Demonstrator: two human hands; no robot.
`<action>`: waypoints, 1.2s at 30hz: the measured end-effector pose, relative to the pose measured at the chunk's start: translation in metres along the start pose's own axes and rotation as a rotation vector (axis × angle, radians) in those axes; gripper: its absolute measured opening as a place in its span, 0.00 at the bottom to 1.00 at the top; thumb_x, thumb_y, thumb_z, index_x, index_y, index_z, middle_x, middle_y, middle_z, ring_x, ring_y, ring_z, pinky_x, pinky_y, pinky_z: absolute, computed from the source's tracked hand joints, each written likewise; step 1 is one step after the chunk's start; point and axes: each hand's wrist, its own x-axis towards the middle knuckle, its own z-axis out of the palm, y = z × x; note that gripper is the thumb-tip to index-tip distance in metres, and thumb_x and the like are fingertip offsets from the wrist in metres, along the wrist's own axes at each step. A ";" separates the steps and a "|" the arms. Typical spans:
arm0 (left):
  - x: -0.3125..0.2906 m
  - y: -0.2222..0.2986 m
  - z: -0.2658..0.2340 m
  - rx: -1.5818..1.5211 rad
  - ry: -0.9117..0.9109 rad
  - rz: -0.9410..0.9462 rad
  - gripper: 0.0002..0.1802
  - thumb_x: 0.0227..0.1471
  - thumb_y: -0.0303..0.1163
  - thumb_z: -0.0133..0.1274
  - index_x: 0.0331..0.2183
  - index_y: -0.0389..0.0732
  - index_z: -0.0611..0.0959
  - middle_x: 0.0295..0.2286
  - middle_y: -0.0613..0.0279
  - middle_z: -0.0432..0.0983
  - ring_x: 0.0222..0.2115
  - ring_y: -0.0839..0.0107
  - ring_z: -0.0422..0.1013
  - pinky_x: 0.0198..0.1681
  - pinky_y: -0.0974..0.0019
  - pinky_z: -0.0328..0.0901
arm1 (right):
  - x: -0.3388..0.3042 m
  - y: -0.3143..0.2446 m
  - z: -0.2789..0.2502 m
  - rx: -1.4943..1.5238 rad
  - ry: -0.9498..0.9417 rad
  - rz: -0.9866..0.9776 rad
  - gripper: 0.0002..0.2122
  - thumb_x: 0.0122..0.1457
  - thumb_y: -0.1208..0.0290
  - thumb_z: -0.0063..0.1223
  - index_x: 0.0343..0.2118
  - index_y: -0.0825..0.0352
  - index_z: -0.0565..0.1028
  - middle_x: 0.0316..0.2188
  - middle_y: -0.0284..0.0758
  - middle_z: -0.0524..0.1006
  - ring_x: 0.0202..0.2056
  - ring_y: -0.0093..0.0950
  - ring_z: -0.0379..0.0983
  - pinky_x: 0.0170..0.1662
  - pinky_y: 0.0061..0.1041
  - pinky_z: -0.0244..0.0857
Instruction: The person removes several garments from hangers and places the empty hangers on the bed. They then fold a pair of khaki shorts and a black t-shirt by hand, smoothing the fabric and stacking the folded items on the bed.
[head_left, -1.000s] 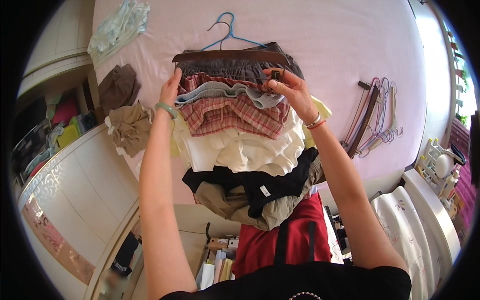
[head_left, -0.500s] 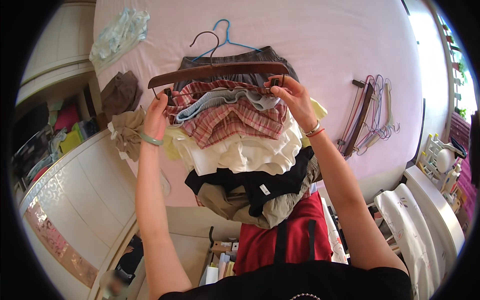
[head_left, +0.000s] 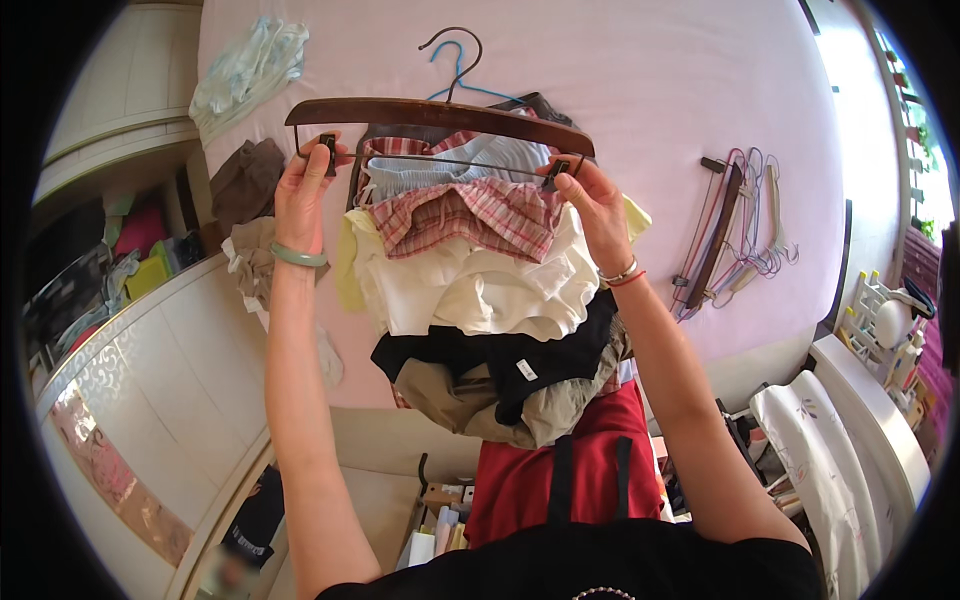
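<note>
A dark wooden clip hanger [head_left: 440,117] with a metal hook is held up over the layered clothes. My left hand [head_left: 308,195] pinches the black clip at its left end, and my right hand [head_left: 597,205] pinches the other clip. Whether either clip holds cloth I cannot tell. Below lie light blue shorts [head_left: 505,153] with a gathered waistband and red plaid shorts [head_left: 470,220]. Nearer to me are a white garment [head_left: 490,290], a black garment [head_left: 455,355] and a khaki garment [head_left: 450,400]. A blue wire hanger [head_left: 461,62] lies behind the wooden one.
The pile sits on a pink-sheeted bed [head_left: 640,60]. Several loose hangers [head_left: 735,230] lie at the right. A brown garment [head_left: 245,180] and a pale patterned cloth [head_left: 250,75] lie at the left, beside a cabinet. A red bag [head_left: 600,450] stands near my body.
Both hands have lifted the wooden hanger higher and a little farther away, and its hook has swung to the right. More of the light blue shorts now shows.
</note>
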 end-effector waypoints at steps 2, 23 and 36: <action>0.002 0.006 0.014 -0.115 -0.020 -0.041 0.17 0.59 0.39 0.53 0.47 0.39 0.78 0.38 0.64 0.77 0.42 0.72 0.71 0.48 0.66 0.64 | -0.010 -0.008 -0.005 0.020 -0.016 0.031 0.18 0.62 0.66 0.54 0.52 0.70 0.70 0.41 0.31 0.78 0.38 0.16 0.68 0.43 0.18 0.63; -0.076 -0.160 0.412 -0.151 -0.544 -0.581 0.42 0.60 0.51 0.48 0.65 0.43 0.50 0.55 0.56 0.63 0.48 0.69 0.69 0.49 0.61 0.65 | -0.186 0.058 -0.144 0.783 0.869 0.055 0.11 0.62 0.68 0.54 0.46 0.62 0.71 0.49 0.32 0.73 0.46 0.26 0.69 0.54 0.33 0.63; -0.094 -0.208 0.441 0.025 -0.664 -0.581 0.36 0.61 0.41 0.47 0.64 0.40 0.53 0.63 0.53 0.52 0.62 0.61 0.54 0.58 0.61 0.58 | -0.173 0.086 -0.161 0.949 1.043 0.017 0.09 0.61 0.68 0.55 0.43 0.61 0.71 0.47 0.29 0.73 0.43 0.23 0.67 0.54 0.30 0.65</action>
